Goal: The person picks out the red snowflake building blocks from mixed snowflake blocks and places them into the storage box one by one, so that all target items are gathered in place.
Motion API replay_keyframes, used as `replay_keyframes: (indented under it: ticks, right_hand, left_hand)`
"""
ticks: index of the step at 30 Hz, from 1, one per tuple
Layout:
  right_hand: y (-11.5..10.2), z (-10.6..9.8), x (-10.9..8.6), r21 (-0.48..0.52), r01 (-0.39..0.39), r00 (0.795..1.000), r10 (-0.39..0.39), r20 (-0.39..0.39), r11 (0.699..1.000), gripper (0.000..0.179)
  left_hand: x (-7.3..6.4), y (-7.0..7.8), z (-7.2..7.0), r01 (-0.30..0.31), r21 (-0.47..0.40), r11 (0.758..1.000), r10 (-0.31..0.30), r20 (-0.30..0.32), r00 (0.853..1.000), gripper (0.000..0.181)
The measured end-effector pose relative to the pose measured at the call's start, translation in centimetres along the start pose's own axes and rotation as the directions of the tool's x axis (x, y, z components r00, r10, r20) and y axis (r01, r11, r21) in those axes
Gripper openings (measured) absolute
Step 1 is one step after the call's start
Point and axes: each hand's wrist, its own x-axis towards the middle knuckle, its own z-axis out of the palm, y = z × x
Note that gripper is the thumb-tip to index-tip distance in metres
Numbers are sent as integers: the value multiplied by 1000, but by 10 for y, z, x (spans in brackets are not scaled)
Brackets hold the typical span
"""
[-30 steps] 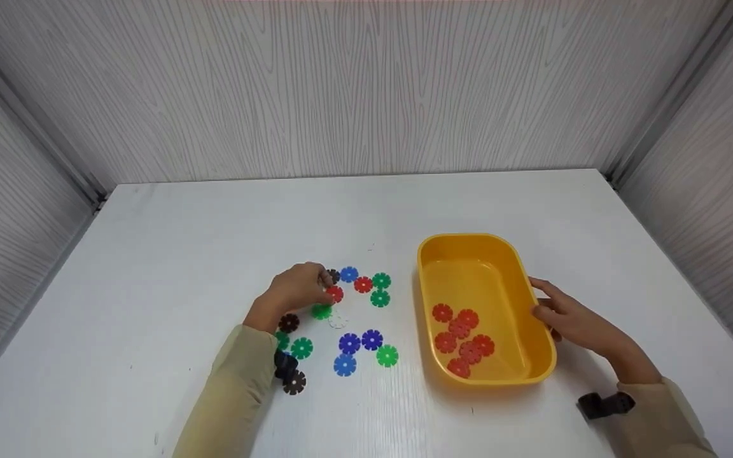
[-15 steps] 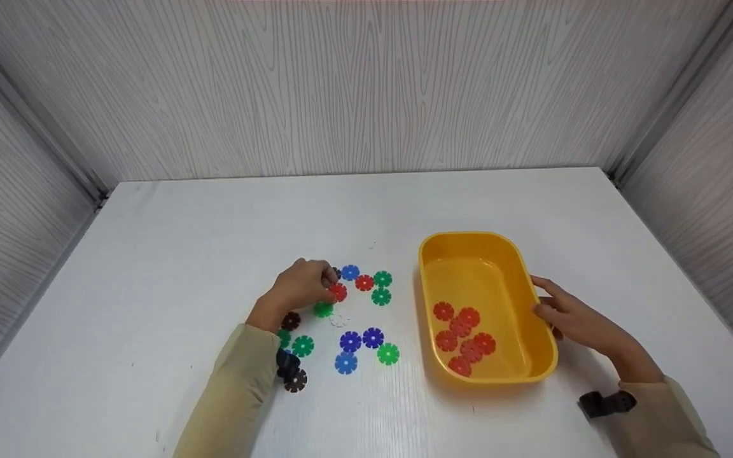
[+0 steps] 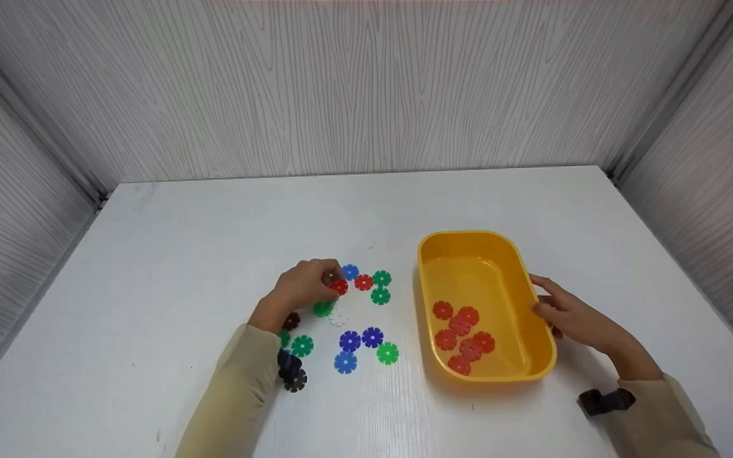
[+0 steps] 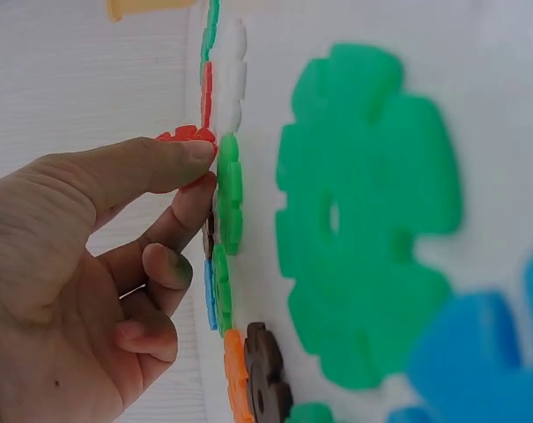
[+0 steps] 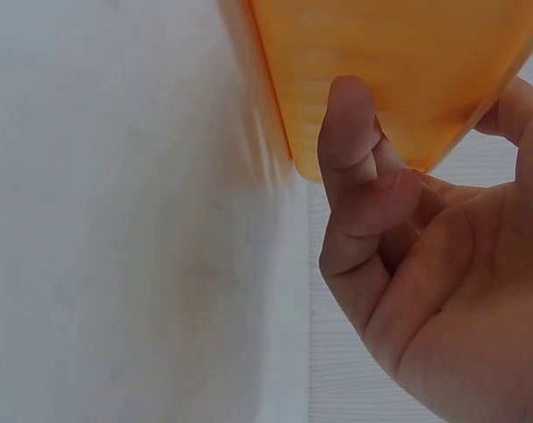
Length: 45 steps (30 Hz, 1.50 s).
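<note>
My left hand [image 3: 308, 283] pinches a red snowflake-shaped plastic disc [image 3: 339, 287] between thumb and forefinger. In the left wrist view this red disc [image 4: 188, 134] is tipped up at the thumb tip, and the other fingers are curled beneath. Around the hand lie a light green disc [image 3: 322, 309], a blue disc [image 3: 350, 272] and another red disc [image 3: 364, 282]. My right hand [image 3: 579, 321] holds the right side of a yellow plastic bin [image 3: 468, 234], thumb at the rim and fingers against the outer wall [image 5: 389, 62]. Several red discs [image 3: 471, 349] lie inside the bin.
Between the left forearm and the bin lie purple discs [image 3: 373, 337], a blue disc [image 3: 345, 362], green discs [image 3: 381, 295] and a white disc [image 3: 339, 317]. Brown discs [image 3: 296, 380] lie beside the left wrist, partly covered. A pale panel wall [image 3: 354, 89] stands behind the white table [image 3: 214, 235].
The red disc at my left fingertips has tipped up and shifted slightly away and to the right with the hand. My right hand and the bin have stayed in place.
</note>
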Motion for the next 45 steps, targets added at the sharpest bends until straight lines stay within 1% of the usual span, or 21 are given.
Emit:
replay_keyframes:
  ticks: [2, 7, 10, 14, 18, 20, 23, 26, 31, 34, 37, 39, 42, 45]
  right_hand:
    - [-1, 0, 0, -3, -2, 1000, 2, 0, 1000, 59]
    - [-1, 1, 1, -8, -19, 1000, 19, -3, 1000, 59]
    - [0, 1, 2, -11, -26, 1000, 26, -6, 1000, 58]
    - [0, 1, 1, -12, -25, 1000, 25, -10, 1000, 59]
    - [-1, 1, 1, -16, -21, 1000, 21, -8, 1000, 60]
    - [-2, 1, 1, -16, -29, 1000, 29, -8, 999, 60]
    - [-2, 2, 1, -30, -36, 999, 35, -9, 999, 60]
    - [-1, 2, 1, -39, -42, 999, 41, -13, 998, 59]
    - [0, 1, 0, -42, -44, 999, 43, -14, 998, 59]
    - [0, 1, -2, -41, -48, 999, 47, -9, 998, 60]
    - [0, 0, -2, -43, -50, 999, 49, -8, 998, 60]
    - [0, 0, -1, -46, -47, 999, 47, -7, 998, 60]
    - [-1, 0, -1, -53, -41, 999, 41, -3, 998, 59]
    - [-2, 0, 0, -62, -42, 999, 42, 1, 997, 60]
  left_hand:
    - [-1, 1, 0, -7, -20, 1000, 7, -9, 1000, 31]
    - [-4, 7, -3, -47, -121, 992, 45, -21, 999, 29]
    - [-6, 15, -4, -68, -190, 979, 65, -23, 998, 31]
    - [-7, 26, -3, -74, -272, 959, 72, -17, 997, 35]
    - [-7, 37, -1, -74, -323, 944, 73, -16, 997, 35]
    - [-7, 42, 0, -86, -343, 936, 85, -16, 996, 34]
    - [-8, 53, 2, -127, -371, 920, 135, -5, 991, 31]
    - [-10, 66, 4, -168, -384, 908, 186, 8, 983, 28]
    - [-10, 94, 8, -205, -431, 879, 235, 17, 972, 30]
    - [-9, 109, 13, -239, -453, 859, 278, 20, 960, 30]
    - [-8, 121, 19, -275, -458, 845, 321, 24, 947, 29]
    - [-8, 127, 24, -287, -461, 840, 339, 32, 940, 29]
    - [-8, 134, 30, -278, -463, 841, 338, 50, 940, 28]
    - [-8, 140, 35, -278, -464, 841, 346, 65, 936, 27]
